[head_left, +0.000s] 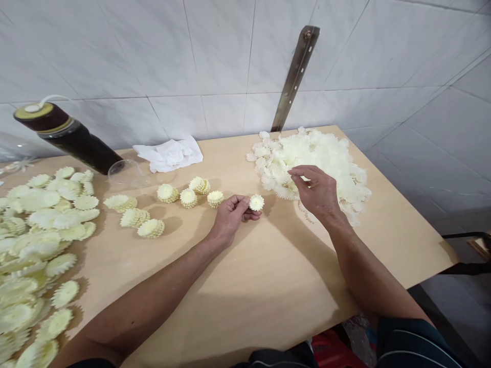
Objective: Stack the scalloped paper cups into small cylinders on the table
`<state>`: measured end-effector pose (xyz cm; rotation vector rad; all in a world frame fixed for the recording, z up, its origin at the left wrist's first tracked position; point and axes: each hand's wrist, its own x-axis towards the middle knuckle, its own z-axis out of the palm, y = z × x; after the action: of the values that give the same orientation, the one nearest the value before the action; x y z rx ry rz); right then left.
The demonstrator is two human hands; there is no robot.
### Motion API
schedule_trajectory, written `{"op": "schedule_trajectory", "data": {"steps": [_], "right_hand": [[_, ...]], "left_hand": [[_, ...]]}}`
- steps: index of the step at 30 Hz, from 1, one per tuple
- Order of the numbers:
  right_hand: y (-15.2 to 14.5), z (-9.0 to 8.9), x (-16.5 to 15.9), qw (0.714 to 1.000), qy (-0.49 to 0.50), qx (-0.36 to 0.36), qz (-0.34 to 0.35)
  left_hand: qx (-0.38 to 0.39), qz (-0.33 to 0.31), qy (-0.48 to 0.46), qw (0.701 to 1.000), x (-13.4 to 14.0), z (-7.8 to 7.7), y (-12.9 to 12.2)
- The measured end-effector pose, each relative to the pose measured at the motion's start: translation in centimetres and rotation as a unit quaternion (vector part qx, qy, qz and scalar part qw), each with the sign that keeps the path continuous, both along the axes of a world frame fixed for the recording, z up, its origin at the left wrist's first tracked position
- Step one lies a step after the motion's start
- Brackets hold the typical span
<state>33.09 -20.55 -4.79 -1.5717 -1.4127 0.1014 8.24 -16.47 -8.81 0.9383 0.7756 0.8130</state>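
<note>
Pinched between the thumb and fingers of my left hand (233, 217) is a small pale-yellow artificial flower piece (257, 203) with a toothed rim, its round face turned up. My right hand (316, 189) hovers at the near left side of a heap of thin, whitish petal discs (322, 151). Its thumb and fingertips come together, and whatever may be between them is too small to make out. Left of my left hand stand several small stacks of petal discs (215, 198), and wider stacks (151, 228) sit farther left.
Many larger cream petal discs (42, 240) cover the left of the wooden table (238, 301). A dark bottle (80, 140) leans near the tiled wall. A clear plastic lid (125, 174) and crumpled white tissue (171, 155) lie close by. A metal bracket (294, 79) stands against the wall.
</note>
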Motion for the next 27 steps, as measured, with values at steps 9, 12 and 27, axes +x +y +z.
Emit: {"op": "schedule_trajectory", "data": {"steps": [9, 12, 27], "right_hand": [[-0.9, 0.7, -3.4, 0.984, -0.130, 0.112, 0.047], [-1.3, -0.2, -5.4, 0.976, -0.142, 0.114, 0.120], [-1.1, -2.4, -6.8, 0.989, -0.061, 0.032, 0.134]], "left_hand": [[-0.011, 0.012, -0.015, 1.000, 0.1, 0.3, -0.1], [-0.018, 0.016, -0.031, 0.999, 0.2, 0.4, -0.1], [-0.018, -0.010, -0.046, 0.999, 0.1, 0.3, -0.2]]}}
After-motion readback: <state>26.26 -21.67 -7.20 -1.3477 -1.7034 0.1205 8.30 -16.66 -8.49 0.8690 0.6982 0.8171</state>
